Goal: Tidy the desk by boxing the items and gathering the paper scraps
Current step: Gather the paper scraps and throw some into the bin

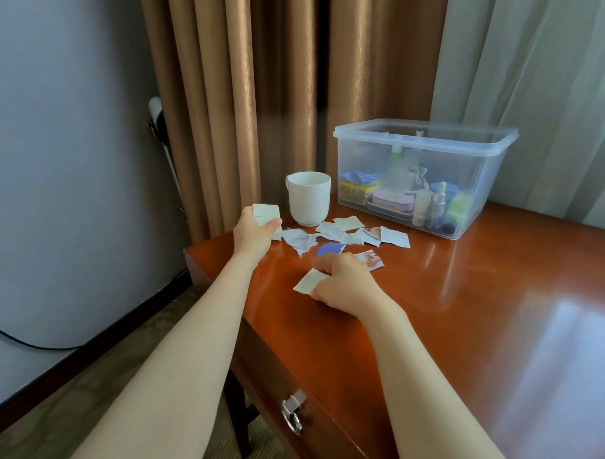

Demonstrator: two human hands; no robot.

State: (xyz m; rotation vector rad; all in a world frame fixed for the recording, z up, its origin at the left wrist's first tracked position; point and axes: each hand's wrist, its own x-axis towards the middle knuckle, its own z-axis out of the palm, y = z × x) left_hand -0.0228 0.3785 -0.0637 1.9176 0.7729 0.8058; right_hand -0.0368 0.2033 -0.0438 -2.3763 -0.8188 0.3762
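Loose paper scraps point(342, 232) strewn near the surface point(463, 303)'s left rear corner, between mug point(308, 198) and clear box point(423, 178). Left grip point(254, 231) curled round a wad point(266, 212) at the edge; right grip point(344, 282) pinching a pale scrap point(308, 281). Wide glossy stretch rightward.

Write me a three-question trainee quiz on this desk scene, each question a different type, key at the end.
1. True or false: the clear box on the desk is empty.
2. What does the left hand hold? A) a pen B) a stack of paper scraps C) a phone
3. Fill in: the right hand pinches a pale scrap, and more loose scraps lie in front of the white ___.
Key: 1 false; 2 B; 3 mug.
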